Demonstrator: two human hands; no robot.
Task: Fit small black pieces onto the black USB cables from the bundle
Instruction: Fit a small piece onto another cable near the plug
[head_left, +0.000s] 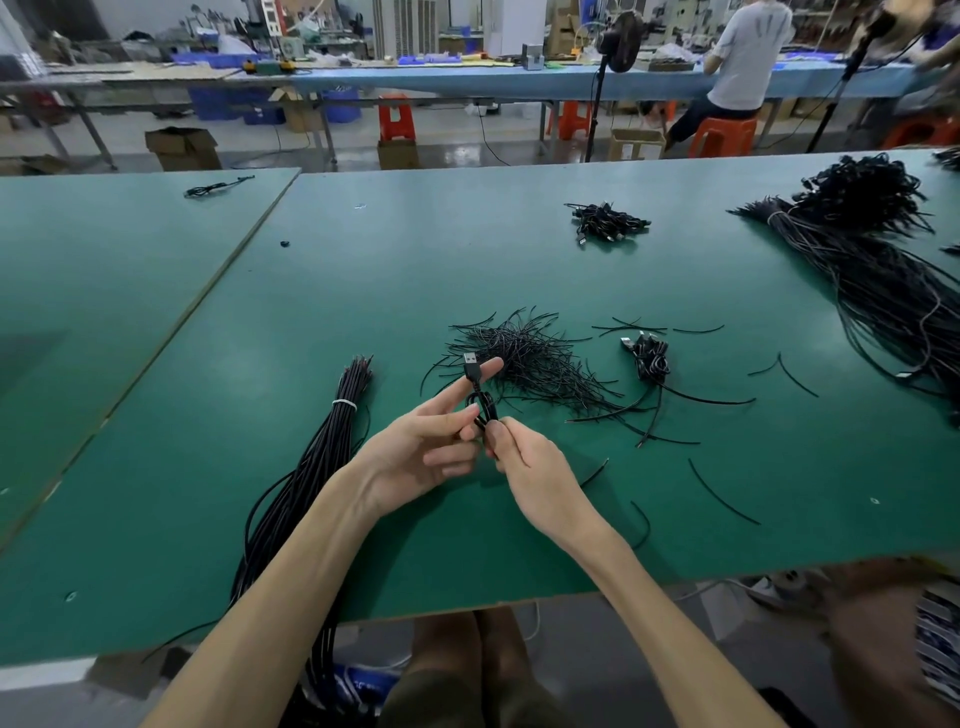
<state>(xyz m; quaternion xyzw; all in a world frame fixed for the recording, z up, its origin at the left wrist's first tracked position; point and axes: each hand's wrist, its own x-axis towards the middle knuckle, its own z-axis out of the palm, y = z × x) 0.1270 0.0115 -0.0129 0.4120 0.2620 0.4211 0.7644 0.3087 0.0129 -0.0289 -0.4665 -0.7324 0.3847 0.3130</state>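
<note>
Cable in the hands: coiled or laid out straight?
Coiled. The USB cable forms a small tight loop pinched between the left hand and right hand; its plug end sticks up above the loop.

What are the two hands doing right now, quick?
Left hand: holding the cable near its plug.
Right hand: pinching the same cable's coil.

Your green table (363, 270) carried a tied bundle of black cables (332, 431) at your left, a heap of thin black strips (530, 353) mid-table, coiled cables (649, 358) just beside it, and a large cable bundle (872, 275) at your right.
</note>
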